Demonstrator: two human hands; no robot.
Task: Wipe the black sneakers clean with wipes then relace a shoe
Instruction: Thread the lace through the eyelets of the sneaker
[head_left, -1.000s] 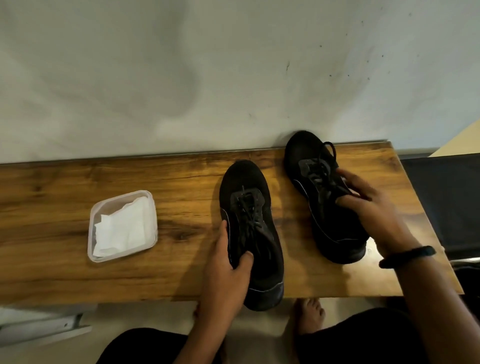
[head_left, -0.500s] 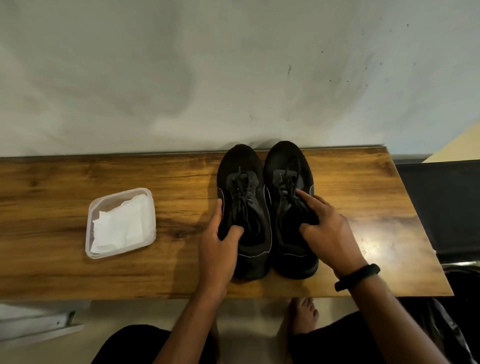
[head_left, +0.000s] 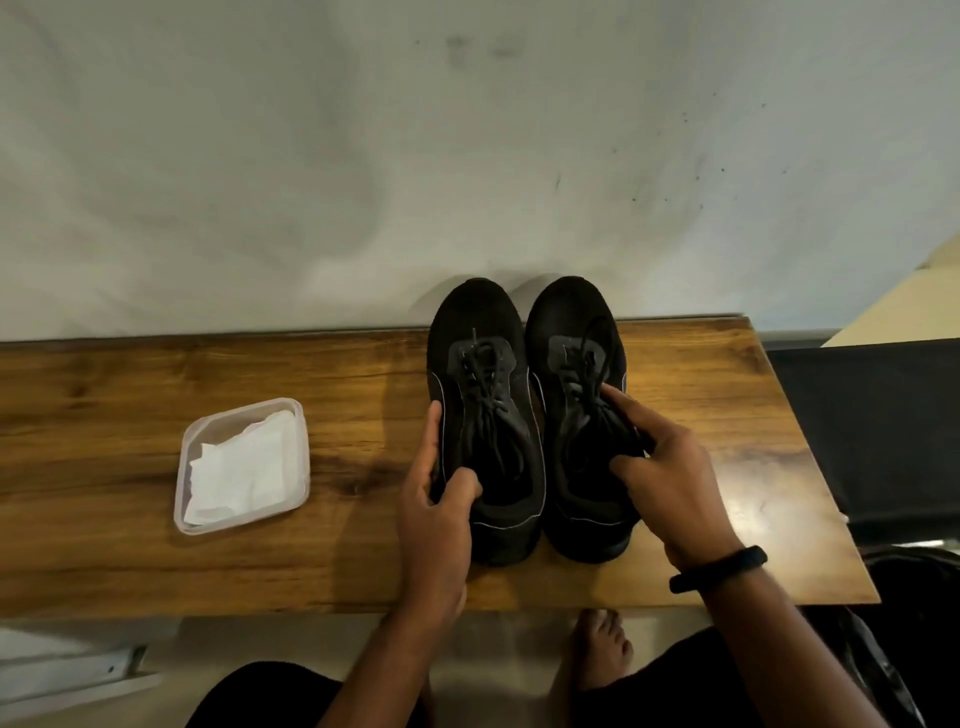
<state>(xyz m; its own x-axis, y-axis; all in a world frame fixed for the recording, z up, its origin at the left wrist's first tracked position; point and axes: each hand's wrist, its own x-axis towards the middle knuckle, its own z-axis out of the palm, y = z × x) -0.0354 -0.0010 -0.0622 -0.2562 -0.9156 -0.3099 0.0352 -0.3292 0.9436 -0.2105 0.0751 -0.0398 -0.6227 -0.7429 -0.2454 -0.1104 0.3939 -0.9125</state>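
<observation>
The left sneaker (head_left: 483, 374) is gripped at its collar by the left hand (head_left: 434, 514), the right sneaker (head_left: 571, 338) by the right hand (head_left: 670, 483); the 2 are judged light, flexible.

Sneakers, blk: 2 – left sneaker (head_left: 475, 317), right sneaker (head_left: 569, 312). Plastic tub (head_left: 244, 522): 1. Wipes (head_left: 239, 467) inside: white wad, no. unclear. Wood table (head_left: 130, 374): 1. Hands: 2 – left hand (head_left: 431, 514), right hand (head_left: 670, 483). Wristband (head_left: 719, 569): 1. Bare foot (head_left: 602, 649): 1.
</observation>
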